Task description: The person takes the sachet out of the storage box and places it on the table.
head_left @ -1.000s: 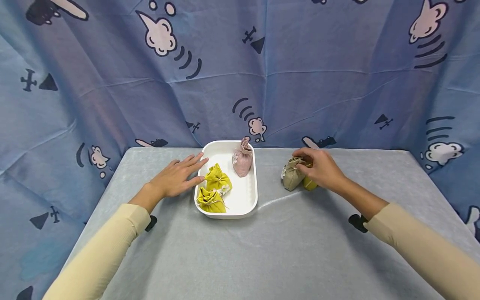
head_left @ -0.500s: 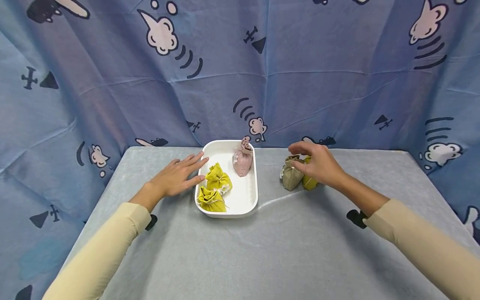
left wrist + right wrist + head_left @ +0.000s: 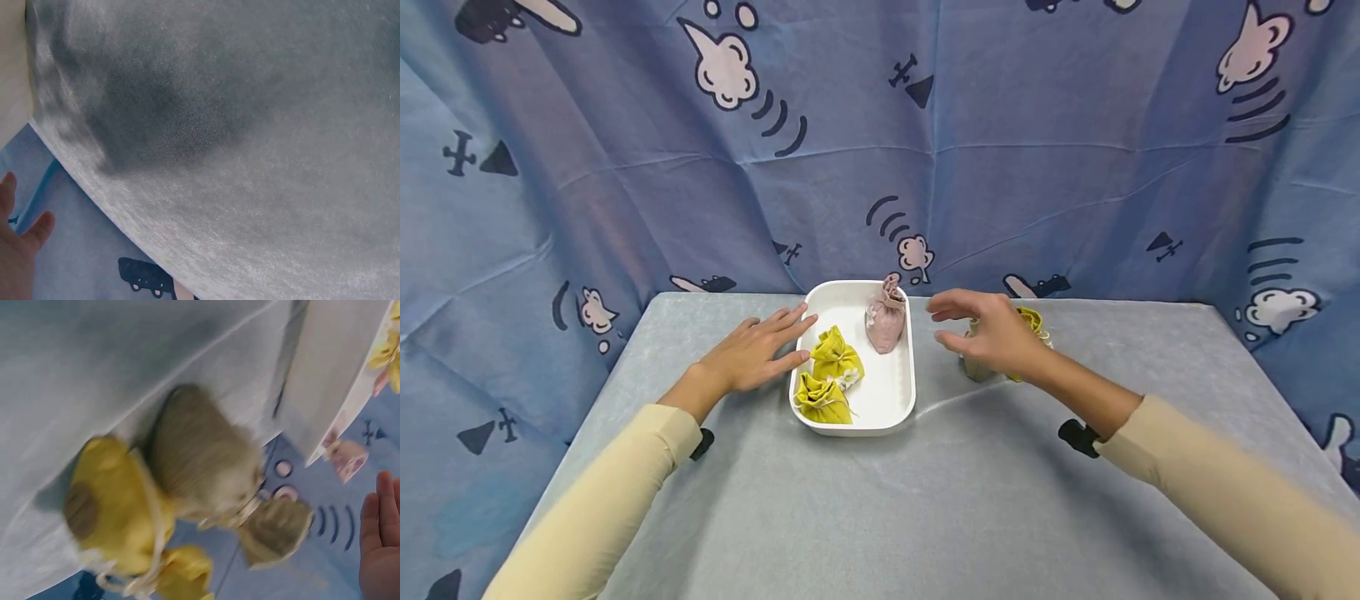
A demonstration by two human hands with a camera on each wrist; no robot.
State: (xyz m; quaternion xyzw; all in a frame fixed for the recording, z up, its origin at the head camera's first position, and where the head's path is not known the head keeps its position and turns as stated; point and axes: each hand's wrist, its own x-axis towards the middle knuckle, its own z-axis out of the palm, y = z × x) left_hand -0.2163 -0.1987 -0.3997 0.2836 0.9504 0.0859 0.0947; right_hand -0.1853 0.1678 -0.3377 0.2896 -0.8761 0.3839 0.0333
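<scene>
My left hand (image 3: 756, 350) lies with spread fingers at the left rim of a white tray (image 3: 886, 421). Inside the tray are two yellow drawstring pouches, one nearer (image 3: 822, 402) and one behind it (image 3: 837, 357), plus a pink pouch (image 3: 885, 321) at the back right. To the right of the tray, my right hand (image 3: 988, 332) is in the air, thumb and fingers apart and holding nothing. It partly covers an olive-grey pouch (image 3: 979, 369) on the table. Against that one stands another yellow pouch (image 3: 119, 506), seen whole in the right wrist view.
A grey cloth covers the table (image 3: 880, 517). Behind its back edge hangs a blue patterned curtain (image 3: 1037, 167). The tray's outer wall (image 3: 325, 369) shows close to the olive-grey pouch in the right wrist view.
My right hand has let go of the olive-grey pouch's top, opened its fingers and moved left toward the tray. The left hand stays in place.
</scene>
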